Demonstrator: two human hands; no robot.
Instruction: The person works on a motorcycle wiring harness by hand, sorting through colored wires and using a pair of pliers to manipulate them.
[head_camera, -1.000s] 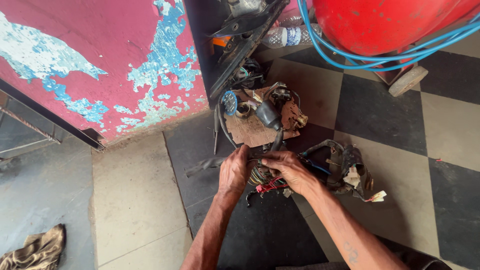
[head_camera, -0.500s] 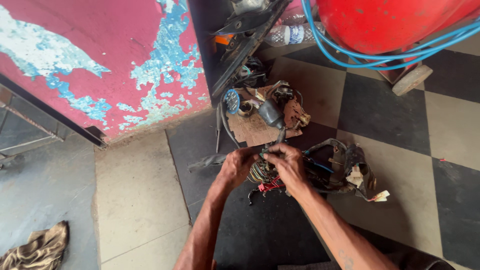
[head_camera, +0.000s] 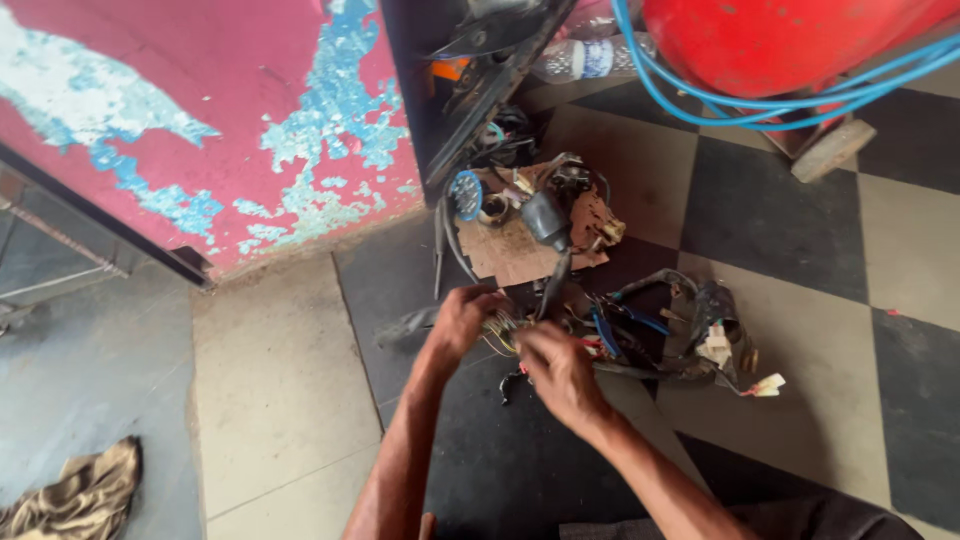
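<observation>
1. The work in hand is a tangle of thin wires (head_camera: 505, 335) lying on the dark floor tile (head_camera: 480, 470), just in front of a scrap of cardboard (head_camera: 510, 255) loaded with small parts.
2. The left hand (head_camera: 462, 318) sits on the near-left end of the bundle with its fingers curled down onto the wires. It looks closed on them, though the fingertips are hidden, so the exact pinch cannot be told.
3. The right hand (head_camera: 555, 368) lies just beside it, fingers bent over the same bundle and touching it. Whether it clamps a single wire or only presses on the bunch cannot be told from this view.
4. To do this well, I judge that one hand should hold the bundle steady while the other picks out one strand at a time. Pulling several at once would likely tighten the knot.
5. Keep the pull short and along the wire, since the strands run on into the black wiring loom (head_camera: 690, 335) to the right, with its white plug (head_camera: 768, 384) at the far end.
6. Mind the blue-handled tool (head_camera: 605, 330) lying close by among the wires. A snagged strand could drag it along.
7. The blue hose (head_camera: 700, 95) and red tank (head_camera: 780, 40) stand well apart and are no obstacle.
</observation>
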